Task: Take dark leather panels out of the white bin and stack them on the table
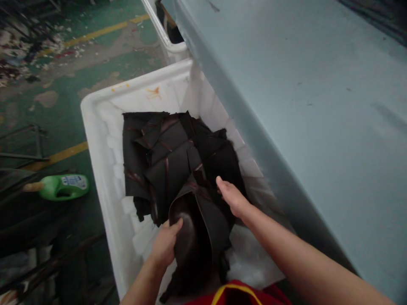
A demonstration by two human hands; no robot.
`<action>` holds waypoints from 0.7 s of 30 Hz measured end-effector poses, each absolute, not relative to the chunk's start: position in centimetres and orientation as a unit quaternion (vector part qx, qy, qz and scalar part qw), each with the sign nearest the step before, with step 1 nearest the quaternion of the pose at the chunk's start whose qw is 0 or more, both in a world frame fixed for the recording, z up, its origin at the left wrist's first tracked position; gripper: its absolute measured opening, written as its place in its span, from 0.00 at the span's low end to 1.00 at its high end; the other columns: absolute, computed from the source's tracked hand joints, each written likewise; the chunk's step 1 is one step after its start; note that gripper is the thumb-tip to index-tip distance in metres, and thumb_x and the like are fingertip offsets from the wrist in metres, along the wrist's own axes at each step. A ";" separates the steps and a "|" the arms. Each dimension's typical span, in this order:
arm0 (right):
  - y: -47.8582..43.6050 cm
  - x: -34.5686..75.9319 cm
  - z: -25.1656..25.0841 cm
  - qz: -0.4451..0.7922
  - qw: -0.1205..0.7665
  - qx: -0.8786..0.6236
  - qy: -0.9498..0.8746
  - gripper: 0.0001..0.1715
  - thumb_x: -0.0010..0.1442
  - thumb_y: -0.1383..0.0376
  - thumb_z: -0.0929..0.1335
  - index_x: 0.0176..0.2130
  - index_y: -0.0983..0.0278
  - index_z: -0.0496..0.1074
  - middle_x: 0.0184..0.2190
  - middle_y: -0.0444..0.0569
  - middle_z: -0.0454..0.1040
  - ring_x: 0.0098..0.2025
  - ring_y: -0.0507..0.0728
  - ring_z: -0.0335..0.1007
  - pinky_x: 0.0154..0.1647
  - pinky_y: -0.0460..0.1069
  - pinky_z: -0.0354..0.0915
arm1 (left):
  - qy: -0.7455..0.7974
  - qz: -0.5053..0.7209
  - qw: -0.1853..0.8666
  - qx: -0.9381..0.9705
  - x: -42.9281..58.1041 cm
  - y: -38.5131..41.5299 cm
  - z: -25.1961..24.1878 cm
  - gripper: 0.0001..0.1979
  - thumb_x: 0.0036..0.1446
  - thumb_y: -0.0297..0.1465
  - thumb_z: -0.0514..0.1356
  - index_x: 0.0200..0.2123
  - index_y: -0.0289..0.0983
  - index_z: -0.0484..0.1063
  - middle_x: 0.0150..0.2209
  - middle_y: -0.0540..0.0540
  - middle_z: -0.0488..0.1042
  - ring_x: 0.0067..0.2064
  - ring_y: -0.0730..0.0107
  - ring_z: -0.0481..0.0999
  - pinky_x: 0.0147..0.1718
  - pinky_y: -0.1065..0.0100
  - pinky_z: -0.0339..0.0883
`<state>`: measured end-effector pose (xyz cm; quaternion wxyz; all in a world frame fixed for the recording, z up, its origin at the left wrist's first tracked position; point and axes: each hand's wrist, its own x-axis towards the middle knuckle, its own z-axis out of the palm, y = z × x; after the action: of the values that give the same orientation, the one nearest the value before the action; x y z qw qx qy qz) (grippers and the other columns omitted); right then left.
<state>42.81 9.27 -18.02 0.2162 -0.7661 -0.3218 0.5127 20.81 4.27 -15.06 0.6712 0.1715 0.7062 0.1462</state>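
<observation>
Left hand grips black leather in white tub by table.

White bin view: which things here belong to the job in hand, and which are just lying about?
Job in hand: left hand gripping a curled black sheet; right hand on the pile of black offcuts; white plastic bin holding them.
Lying about: green plastic bottle on the floor; scattered scraps; second white bin; pale blue panel.

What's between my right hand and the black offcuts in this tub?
Nothing visible: your right hand is open directly over the black offcuts in the white tub.
</observation>
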 end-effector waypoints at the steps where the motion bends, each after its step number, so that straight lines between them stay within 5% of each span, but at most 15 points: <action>1: 8.2 41.9 -18.2 0.520 0.207 -0.757 -0.336 0.29 0.60 0.51 0.59 0.47 0.72 0.68 0.47 0.61 0.69 0.53 0.62 0.63 0.54 0.55 0.58 | 0.698 0.146 0.672 0.199 21.0 4.4 -15.5 0.22 0.48 0.42 0.59 0.41 0.33 0.69 0.35 0.39 0.76 0.37 0.55 0.77 0.39 0.56 0.71; 4: 5.1 39.0 -17.8 0.535 0.146 -0.738 -0.385 0.45 0.52 0.51 0.67 0.58 0.76 0.56 0.59 0.65 0.56 0.61 0.63 0.50 0.60 0.54 0.49 | 0.682 0.149 0.667 0.262 21.8 4.4 -16.5 0.19 0.51 0.41 0.57 0.43 0.36 0.70 0.42 0.42 0.75 0.47 0.58 0.73 0.48 0.61 0.66; 6: 3.7 37.7 -17.4 0.565 0.070 -0.722 -0.392 0.51 0.50 0.51 0.68 0.61 0.79 0.50 0.58 0.67 0.57 0.60 0.64 0.53 0.58 0.54 0.52 | 0.657 0.128 0.657 0.348 22.5 4.1 -16.6 0.16 0.54 0.38 0.55 0.42 0.37 0.71 0.46 0.43 0.73 0.51 0.60 0.69 0.53 0.62 0.61; 11: 3.7 37.2 -17.9 0.590 0.059 -0.699 -0.400 0.40 0.54 0.58 0.65 0.59 0.77 0.55 0.51 0.64 0.67 0.54 0.63 0.63 0.52 0.51 0.59 | 0.570 0.056 0.627 0.528 23.1 3.0 -16.6 0.18 0.54 0.29 0.50 0.47 0.35 0.69 0.50 0.41 0.70 0.53 0.60 0.66 0.56 0.60 0.56; 16: 5.5 37.1 -17.0 0.541 0.049 -0.699 -0.465 0.41 0.53 0.72 0.61 0.63 0.78 0.44 0.39 0.62 0.74 0.42 0.62 0.72 0.43 0.52 0.64 | 0.547 0.028 0.555 0.626 23.3 1.6 -17.6 0.29 0.47 0.27 0.55 0.56 0.34 0.60 0.56 0.39 0.63 0.58 0.58 0.59 0.59 0.57 0.51; 21: 5.4 35.1 -14.3 0.545 0.117 -0.675 -0.484 0.41 0.51 0.75 0.59 0.63 0.75 0.45 0.37 0.59 0.75 0.40 0.60 0.72 0.42 0.51 0.64 | 0.631 0.076 0.526 0.565 23.8 1.7 -18.3 0.25 0.46 0.29 0.57 0.51 0.36 0.64 0.49 0.40 0.71 0.51 0.57 0.69 0.52 0.62 0.62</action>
<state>35.09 5.44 -14.25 0.1173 -0.6746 -0.4841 0.5448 23.84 1.73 -18.31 0.5262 0.5653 0.6306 0.0764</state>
